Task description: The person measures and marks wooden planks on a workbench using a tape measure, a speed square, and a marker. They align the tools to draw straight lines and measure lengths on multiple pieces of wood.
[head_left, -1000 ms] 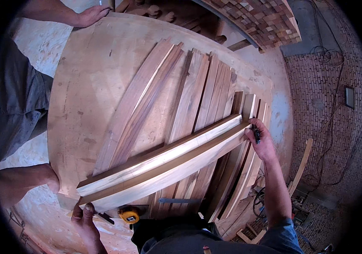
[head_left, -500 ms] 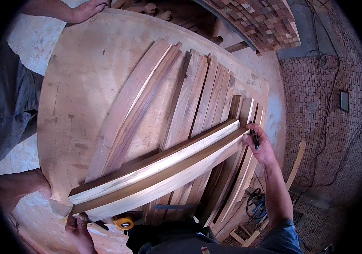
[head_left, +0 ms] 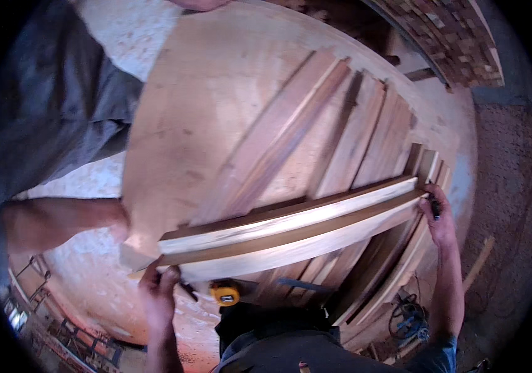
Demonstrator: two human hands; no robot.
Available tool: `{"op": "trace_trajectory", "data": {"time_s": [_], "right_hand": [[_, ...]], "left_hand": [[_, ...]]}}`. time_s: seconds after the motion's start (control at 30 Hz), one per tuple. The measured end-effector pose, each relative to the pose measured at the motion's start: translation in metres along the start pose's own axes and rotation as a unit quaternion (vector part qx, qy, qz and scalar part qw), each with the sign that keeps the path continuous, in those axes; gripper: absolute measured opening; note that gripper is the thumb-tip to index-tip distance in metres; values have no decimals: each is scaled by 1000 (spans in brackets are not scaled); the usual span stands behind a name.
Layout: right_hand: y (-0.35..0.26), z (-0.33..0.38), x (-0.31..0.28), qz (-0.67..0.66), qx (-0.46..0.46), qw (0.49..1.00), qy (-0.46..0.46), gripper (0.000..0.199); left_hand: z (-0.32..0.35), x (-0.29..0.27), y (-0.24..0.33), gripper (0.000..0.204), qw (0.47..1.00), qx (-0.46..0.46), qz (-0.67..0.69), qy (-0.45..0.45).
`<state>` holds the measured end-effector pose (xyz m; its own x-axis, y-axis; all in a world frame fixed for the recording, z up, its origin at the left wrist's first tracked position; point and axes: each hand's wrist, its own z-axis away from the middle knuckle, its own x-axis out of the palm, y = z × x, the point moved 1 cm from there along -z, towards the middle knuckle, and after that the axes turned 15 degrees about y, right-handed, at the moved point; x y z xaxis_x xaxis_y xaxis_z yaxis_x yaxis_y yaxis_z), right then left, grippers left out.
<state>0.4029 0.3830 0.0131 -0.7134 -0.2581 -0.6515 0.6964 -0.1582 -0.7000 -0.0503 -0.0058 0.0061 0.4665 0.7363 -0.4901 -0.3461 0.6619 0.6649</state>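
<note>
Two long wooden boards with pale faces lie side by side across the other boards: the near board [head_left: 303, 247] and the far board [head_left: 291, 213]. My left hand [head_left: 159, 289] pinches the near board's left end, thumb on the pale face. At the opposite end, my right hand [head_left: 438, 214] closes on the same board, with a black pen [head_left: 435, 210] tucked in its fingers. A yellow tape measure [head_left: 225, 293] sits just below the near board, right of my left hand. Beside that hand is a thin dark stick [head_left: 188, 291], partly hidden.
Several brown boards [head_left: 272, 140] lie on the large wooden tabletop [head_left: 173, 112]. A blue-grey strip [head_left: 304, 285] rests on boards near my body. Another person's arm [head_left: 67, 221] reaches the left edge. Stacked wood blocks [head_left: 446, 37] stand far right; a coiled cable [head_left: 408, 317] lies lower right.
The whole view has swung, so the table and boards appear further right. Both my hands keep their hold on the near board. More of the other person's clothing shows at left.
</note>
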Motion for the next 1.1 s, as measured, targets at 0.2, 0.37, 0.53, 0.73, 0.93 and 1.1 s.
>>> {"op": "trace_trajectory", "data": {"time_s": [0.2, 0.37, 0.53, 0.73, 0.93, 1.1], "right_hand": [[2, -2, 7, 0, -16, 1000, 1, 30], [-29, 6, 9, 166, -194, 963, 86, 37], [-133, 64, 64, 79, -136, 979, -130, 32], [-195, 186, 97, 4, -367, 906, -210, 24], [-67, 270, 132, -227, 101, 892, -377, 27], [-42, 294, 107, -115, -221, 942, -226, 13]], "left_hand": [[4, 10, -6, 37, 996, 10, 93, 6], [10, 15, 0, 31, 996, 26, 85, 27], [5, 15, -12, 35, 998, 23, 60, 20], [-4, 15, -34, 50, 999, 33, 23, 29], [-18, 17, -50, 63, 996, 47, -44, 66], [-14, 23, -33, 62, 996, 64, -25, 62]]}}
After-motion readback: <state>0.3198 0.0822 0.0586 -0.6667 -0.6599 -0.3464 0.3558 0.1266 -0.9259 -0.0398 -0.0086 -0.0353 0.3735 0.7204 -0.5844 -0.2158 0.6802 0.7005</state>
